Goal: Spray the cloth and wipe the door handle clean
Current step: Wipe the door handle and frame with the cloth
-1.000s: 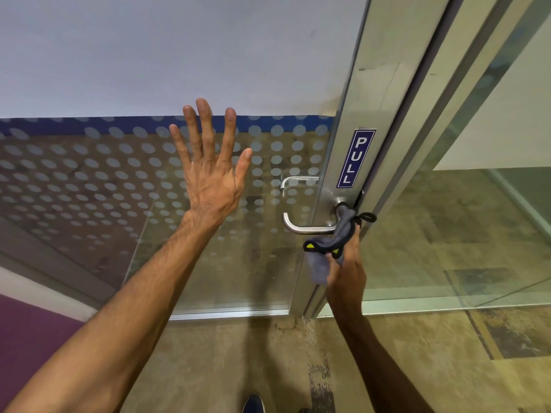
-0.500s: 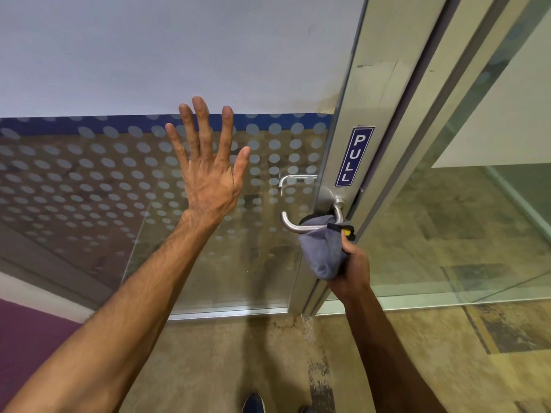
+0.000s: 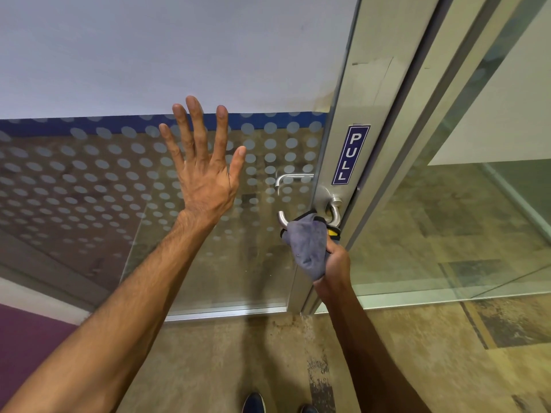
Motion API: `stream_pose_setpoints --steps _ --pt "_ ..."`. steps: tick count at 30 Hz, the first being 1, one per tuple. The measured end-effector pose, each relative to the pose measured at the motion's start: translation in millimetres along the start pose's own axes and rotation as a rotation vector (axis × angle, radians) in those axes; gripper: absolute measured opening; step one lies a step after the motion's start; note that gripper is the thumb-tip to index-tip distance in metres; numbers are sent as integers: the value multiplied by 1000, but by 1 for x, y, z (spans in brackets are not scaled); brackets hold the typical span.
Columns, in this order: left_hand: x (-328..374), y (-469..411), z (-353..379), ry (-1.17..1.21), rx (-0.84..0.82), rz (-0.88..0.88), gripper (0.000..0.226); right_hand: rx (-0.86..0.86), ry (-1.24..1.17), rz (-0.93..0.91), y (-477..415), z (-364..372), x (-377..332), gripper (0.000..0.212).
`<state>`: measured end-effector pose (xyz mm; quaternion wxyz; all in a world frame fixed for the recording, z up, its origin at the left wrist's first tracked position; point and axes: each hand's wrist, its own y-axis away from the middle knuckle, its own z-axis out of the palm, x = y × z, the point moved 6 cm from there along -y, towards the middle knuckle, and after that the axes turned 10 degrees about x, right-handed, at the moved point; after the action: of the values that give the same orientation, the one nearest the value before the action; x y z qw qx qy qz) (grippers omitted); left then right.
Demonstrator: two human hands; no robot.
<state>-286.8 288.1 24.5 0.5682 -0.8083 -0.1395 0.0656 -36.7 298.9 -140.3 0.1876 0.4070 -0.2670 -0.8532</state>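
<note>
The right hand keeps no slack: its grip is closed on the grey cloth, bunched over the door handle. The left hand, grip open, fingers spread, faces the dotted glass door.

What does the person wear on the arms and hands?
Nothing visible. The left hand and the right hand have no gloves or rings; the left forearm and the right forearm are bare to the frame edge: no sleeves, watch or wristband.
</note>
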Motion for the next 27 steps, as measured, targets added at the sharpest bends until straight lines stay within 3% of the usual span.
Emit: stream_pose_setpoints --steps 2,6,16,20,27 --pt "0 0 0 -9 2 -2 73 38 -10 -12 1 5 10 45" --pt "4 -2 -1 -14 -3 27 67 38 -12 -22 11 23 34 28" --pt "4 -3 -4 -20 -13 32 66 12 0 -25 19 40 53 23" --pt "4 -1 -4 -19 -10 39 66 -39 45 -21 28 45 58 32" --pt "1 0 -2 -22 16 45 68 -160 237 56 41 51 66 19"
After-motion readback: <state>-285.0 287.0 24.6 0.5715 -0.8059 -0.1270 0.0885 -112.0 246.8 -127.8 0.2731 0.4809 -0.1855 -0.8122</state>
